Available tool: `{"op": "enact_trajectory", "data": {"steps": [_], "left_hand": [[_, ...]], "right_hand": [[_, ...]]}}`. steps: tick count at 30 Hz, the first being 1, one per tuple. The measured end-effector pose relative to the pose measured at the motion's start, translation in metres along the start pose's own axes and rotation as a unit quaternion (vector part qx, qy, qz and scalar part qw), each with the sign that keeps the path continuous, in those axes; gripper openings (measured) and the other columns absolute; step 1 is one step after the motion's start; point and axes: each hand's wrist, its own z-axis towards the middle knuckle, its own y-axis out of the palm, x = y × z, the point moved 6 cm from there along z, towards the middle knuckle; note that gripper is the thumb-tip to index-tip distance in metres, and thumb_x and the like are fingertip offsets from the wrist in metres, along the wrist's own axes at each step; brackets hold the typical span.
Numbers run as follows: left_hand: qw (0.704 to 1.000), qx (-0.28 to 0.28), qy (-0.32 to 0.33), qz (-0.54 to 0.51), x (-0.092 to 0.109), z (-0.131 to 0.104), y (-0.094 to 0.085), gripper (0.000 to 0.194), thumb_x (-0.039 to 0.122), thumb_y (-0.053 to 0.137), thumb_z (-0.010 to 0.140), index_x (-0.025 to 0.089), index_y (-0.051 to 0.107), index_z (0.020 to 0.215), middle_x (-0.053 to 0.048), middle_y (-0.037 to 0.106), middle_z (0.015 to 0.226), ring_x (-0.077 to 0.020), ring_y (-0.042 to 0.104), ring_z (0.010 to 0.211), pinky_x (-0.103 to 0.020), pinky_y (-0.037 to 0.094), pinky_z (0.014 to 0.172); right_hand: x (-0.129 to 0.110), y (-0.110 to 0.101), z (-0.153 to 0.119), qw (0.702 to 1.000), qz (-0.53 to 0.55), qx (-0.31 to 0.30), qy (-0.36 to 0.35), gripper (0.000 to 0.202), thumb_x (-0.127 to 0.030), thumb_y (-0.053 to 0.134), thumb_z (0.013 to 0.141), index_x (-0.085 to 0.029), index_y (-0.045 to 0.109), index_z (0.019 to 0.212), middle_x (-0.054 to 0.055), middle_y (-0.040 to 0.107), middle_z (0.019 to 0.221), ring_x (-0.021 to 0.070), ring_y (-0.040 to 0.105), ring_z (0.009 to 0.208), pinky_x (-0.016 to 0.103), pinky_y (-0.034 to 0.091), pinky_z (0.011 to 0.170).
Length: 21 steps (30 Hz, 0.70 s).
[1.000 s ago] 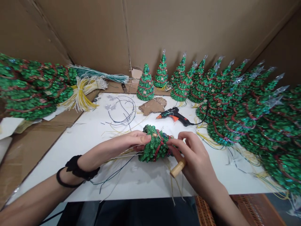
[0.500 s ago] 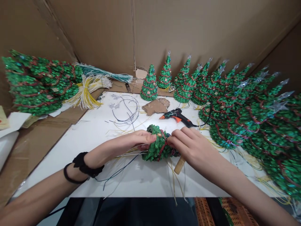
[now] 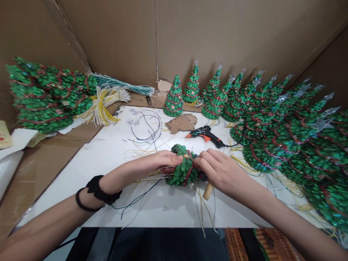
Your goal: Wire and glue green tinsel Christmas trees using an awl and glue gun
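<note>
A small green Christmas tree [image 3: 181, 172] with a red garland and small ornaments lies tipped over in my hands, its wider end to the left. My left hand [image 3: 168, 161] grips that end, the thumb on the outside and the other fingers mostly hidden. Yellow, white and dark green wires trail from the tree onto the table. At the tree's right side, my right hand [image 3: 214, 165] is closed, its fingertips pinching against the branches; what they pinch is hidden. Below this hand a round wooden handle [image 3: 208, 191] sticks out; whether the palm holds it I cannot tell.
A black and orange glue gun [image 3: 205, 136] lies beyond my hands, beside a torn cardboard piece [image 3: 181, 123]. Finished trees [image 3: 261, 119] crowd the right side; more trees [image 3: 40, 98] and wire bundles [image 3: 102, 105] sit at the left. Cardboard walls [image 3: 217, 32] enclose the white table [image 3: 108, 145].
The view has shifted very slightly. Both hands keep nearly the same place on the tree, with only a tiny movement of the right fingers.
</note>
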Motion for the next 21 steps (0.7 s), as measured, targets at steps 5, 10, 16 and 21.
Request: {"op": "enact_trajectory", "data": {"steps": [5, 10, 16, 21], "left_hand": [[1.0, 0.025, -0.005, 0.001, -0.0008, -0.0013, -0.0005, 0.052, 0.066, 0.063, 0.072, 0.02, 0.043, 0.058, 0.004, 0.031, 0.058, -0.0121, 0.025, 0.055, -0.03, 0.019, 0.053], [1.0, 0.014, -0.004, 0.004, -0.0018, -0.0015, -0.0007, 0.05, 0.062, 0.061, 0.077, 0.019, 0.043, 0.059, 0.004, 0.031, 0.058, -0.012, 0.026, 0.055, -0.03, 0.019, 0.054], [1.0, -0.002, -0.004, 0.01, -0.0017, -0.0012, 0.0005, 0.048, 0.061, 0.058, 0.079, 0.02, 0.042, 0.06, 0.004, 0.031, 0.059, -0.0128, 0.025, 0.056, -0.03, 0.018, 0.054], [1.0, 0.007, -0.011, 0.018, -0.0018, -0.0022, 0.0012, 0.049, 0.063, 0.058, 0.078, 0.02, 0.041, 0.059, 0.004, 0.032, 0.059, -0.013, 0.026, 0.055, -0.03, 0.019, 0.055]], "right_hand": [[0.0027, 0.005, -0.0046, 0.995, 0.089, 0.001, 0.046, 0.023, -0.009, 0.028, 0.096, -0.017, 0.049, 0.092, 0.001, 0.048, 0.074, 0.014, 0.044, 0.059, 0.024, 0.036, 0.049], [0.0023, 0.0055, -0.0074, 0.989, 0.117, 0.025, 0.088, 0.021, -0.007, 0.029, 0.095, -0.019, 0.045, 0.087, 0.0, 0.045, 0.072, 0.0119, 0.04, 0.055, 0.021, 0.036, 0.047], [0.0024, 0.0056, -0.0087, 0.983, 0.142, 0.051, 0.106, 0.02, -0.005, 0.032, 0.092, -0.02, 0.043, 0.086, 0.0, 0.045, 0.071, 0.0127, 0.041, 0.057, 0.021, 0.036, 0.048], [0.0028, 0.0049, -0.0105, 0.978, 0.147, 0.082, 0.122, 0.021, -0.002, 0.032, 0.087, -0.021, 0.042, 0.085, -0.001, 0.045, 0.07, 0.0127, 0.04, 0.057, 0.021, 0.034, 0.049]]}}
